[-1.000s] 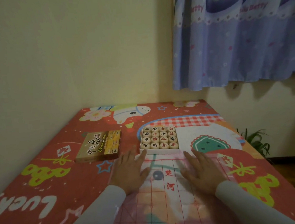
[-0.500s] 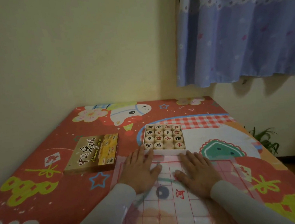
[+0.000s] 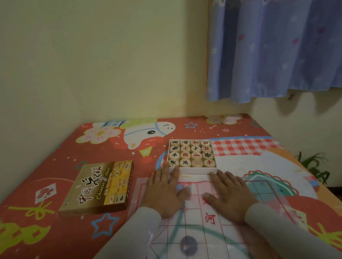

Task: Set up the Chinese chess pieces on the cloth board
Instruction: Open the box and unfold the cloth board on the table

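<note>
A thin translucent cloth board [image 3: 200,238] with red grid lines lies on the table in front of me. My left hand [image 3: 165,191] and my right hand [image 3: 229,194] both press flat on its far part, fingers straight. Just beyond the board's far edge stands a white tray [image 3: 192,170] packed with several round wooden chess pieces [image 3: 191,154] marked in red and black. My left fingertips touch the tray's near left corner. My right fingertips end just short of its near right corner.
The brown box lid [image 3: 97,188] printed "Chinese chess" lies left of the board. A red cartoon-print cover [image 3: 51,232] spreads over the table, which meets the wall on the left and at the back. A blue curtain [image 3: 282,37] hangs at upper right, and a plant [image 3: 312,166] stands beyond the right edge.
Both hands have slid forward over the cloth toward the tray, and my view has tilted down and closer. The tray and lid have not shifted on the table.
</note>
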The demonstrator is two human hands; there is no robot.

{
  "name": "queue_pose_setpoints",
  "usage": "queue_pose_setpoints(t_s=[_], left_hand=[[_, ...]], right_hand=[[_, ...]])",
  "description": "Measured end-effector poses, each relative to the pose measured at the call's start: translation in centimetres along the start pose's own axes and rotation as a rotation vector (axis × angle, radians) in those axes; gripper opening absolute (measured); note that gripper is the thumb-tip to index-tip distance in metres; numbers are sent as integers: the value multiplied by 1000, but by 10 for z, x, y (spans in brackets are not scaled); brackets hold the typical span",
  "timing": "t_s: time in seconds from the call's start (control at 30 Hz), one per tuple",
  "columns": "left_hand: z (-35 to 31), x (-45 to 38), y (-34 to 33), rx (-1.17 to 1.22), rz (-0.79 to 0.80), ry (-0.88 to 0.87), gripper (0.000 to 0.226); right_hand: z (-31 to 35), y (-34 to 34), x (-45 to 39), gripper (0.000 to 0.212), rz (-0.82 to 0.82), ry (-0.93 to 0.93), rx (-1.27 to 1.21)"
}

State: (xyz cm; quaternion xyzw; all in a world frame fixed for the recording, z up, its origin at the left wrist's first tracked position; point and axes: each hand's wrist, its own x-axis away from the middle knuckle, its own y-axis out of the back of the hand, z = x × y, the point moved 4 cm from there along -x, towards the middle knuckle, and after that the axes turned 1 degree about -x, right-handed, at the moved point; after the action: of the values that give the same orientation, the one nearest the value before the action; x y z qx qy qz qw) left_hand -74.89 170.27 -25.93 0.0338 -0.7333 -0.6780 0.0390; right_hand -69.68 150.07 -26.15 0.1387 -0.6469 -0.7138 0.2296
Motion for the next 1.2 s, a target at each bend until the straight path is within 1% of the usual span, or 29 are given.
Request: queue_pose_setpoints(t_s=[0.07,0.13,0.17,0.2,0.23,0.27,0.3,0.33,0.37,0.4,0.47,0.67,0.73,0.8,0.83,0.93,1.03,1.1,1.17,1.2], left_hand=[[-1,6,10,48,-66,-9,72],[3,14,24,108,-149,0,65],[9,17,30,79,-198,17,63],[17,21,35,11,-254,56,61],[29,26,39,-67,-300,137,59],[44,31,42,-120,-321,262,57],[60,38,45,-123,-321,396,55],[74,46,45,-95,-268,506,53],[84,50,41,-81,-208,565,51],[91,52,37,-89,-172,567,51],[100,51,32,-109,-155,506,53],[122,31,37,-88,-123,450,59],[116,31,46,-67,-173,428,58],[98,35,52,-24,-257,331,60],[84,40,52,-10,-273,260,62],[41,64,41,28,-183,98,69],[13,99,25,34,-65,17,67],[9,115,15,-23,1,12,72],[13,125,9,-37,60,53,76],[18,127,8,-26,74,83,74]], right_hand=[[0,5,4,86,-25,8,-48],[0,13,11,98,-75,21,-94],[0,18,15,105,-104,25,-113],[-1,23,19,107,-133,21,-135],[-2,26,23,103,-160,7,-155],[-4,28,27,98,-181,-11,-168],[-5,30,32,95,-189,-26,-170],[-5,32,38,91,-186,-39,-160],[-7,31,43,85,-172,-51,-143],[-8,30,49,78,-156,-58,-127],[-8,27,62,71,-138,-63,-100],[-7,15,89,72,-88,-50,-84],[-8,16,97,69,-72,-57,-80],[-10,17,100,69,-74,-64,-85],[-11,17,103,70,-69,-67,-81],[-12,14,107,69,-70,-57,-50],[-14,15,119,70,-73,-73,-53],[-18,12,125,75,-50,-100,-53],[-21,9,134,88,-25,-111,-27],[-22,6,136,95,-19,-115,-17]])
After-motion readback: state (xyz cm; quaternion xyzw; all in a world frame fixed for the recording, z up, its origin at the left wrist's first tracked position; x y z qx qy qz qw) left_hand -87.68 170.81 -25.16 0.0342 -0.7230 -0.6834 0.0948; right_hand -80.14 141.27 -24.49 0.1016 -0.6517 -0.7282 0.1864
